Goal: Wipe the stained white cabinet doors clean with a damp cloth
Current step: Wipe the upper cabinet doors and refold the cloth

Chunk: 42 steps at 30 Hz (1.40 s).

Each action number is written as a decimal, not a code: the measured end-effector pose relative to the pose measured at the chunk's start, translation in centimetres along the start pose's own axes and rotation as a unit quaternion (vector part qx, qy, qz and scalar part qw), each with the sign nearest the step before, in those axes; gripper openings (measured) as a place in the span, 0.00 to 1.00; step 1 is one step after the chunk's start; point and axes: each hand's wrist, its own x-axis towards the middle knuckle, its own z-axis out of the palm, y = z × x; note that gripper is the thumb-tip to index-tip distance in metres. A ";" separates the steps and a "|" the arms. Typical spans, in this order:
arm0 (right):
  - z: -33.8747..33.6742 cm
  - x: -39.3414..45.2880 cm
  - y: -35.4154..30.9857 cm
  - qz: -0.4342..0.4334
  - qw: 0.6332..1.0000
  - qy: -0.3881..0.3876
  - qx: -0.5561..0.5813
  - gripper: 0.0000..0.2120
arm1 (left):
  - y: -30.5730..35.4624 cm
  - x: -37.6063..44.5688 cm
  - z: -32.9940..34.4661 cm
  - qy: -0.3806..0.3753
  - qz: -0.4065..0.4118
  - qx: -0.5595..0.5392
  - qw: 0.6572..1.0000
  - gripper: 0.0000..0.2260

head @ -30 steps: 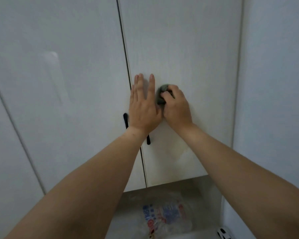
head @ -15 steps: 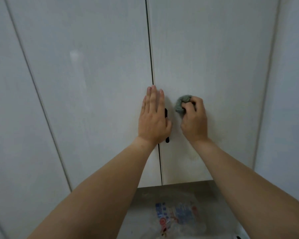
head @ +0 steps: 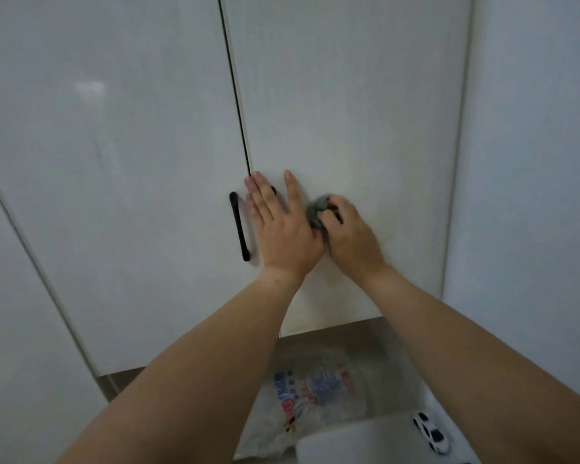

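Two white upper cabinet doors fill the view, the left door (head: 114,162) and the right door (head: 349,112), split by a dark vertical gap. My left hand (head: 282,229) lies flat with straight fingers on the right door's inner edge, partly covering that door's black handle. My right hand (head: 352,239) grips a bunched grey-green cloth (head: 317,209) and presses it to the right door beside my left hand. Faint yellowish marks show low on the right door.
A black handle (head: 240,227) stands on the left door. A white side wall (head: 533,195) rises to the right. Below the cabinets lie a printed plastic bag (head: 315,396), a white container (head: 349,443) and a small white toy car (head: 431,432).
My right hand with the cloth has slid left across the right door until it meets my left hand. The left hand's fingers have spread apart. The view has shifted, showing the left handle.
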 end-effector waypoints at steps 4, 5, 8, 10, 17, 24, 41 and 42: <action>-3.2 0.5 8.8 0.282 0.949 0.144 -0.012 0.09 | 0.3 0.3 0.5 -0.009 -0.026 0.003 1.000 0.43; -3.6 0.0 10.1 0.365 0.916 0.167 -0.018 0.10 | 0.3 0.3 0.7 -0.007 -0.024 0.005 1.000 0.43; -2.2 -1.7 7.4 0.387 0.911 0.140 -0.024 0.10 | 0.3 0.4 1.0 0.000 -0.026 0.003 1.000 0.42; -1.0 -2.6 4.8 0.273 0.959 0.071 0.000 0.09 | 0.3 0.3 1.1 0.005 -0.022 0.006 1.000 0.42; -1.9 -2.3 7.6 0.371 0.916 0.152 0.009 0.09 | 0.1 0.2 0.4 -0.002 -0.016 0.000 1.000 0.42; 1.2 -3.2 -2.9 0.102 0.991 0.019 0.087 0.08 | -3.6 -0.9 -2.7 0.025 0.067 -0.076 0.995 0.36; 2.9 5.8 -13.4 0.061 0.995 0.036 0.065 0.04 | -12.9 -1.9 -6.5 0.057 -0.020 -0.056 0.997 0.36; 3.5 4.5 -13.4 0.040 0.997 0.054 0.048 0.03 | -12.9 -2.1 -6.6 0.049 -0.021 -0.053 0.997 0.36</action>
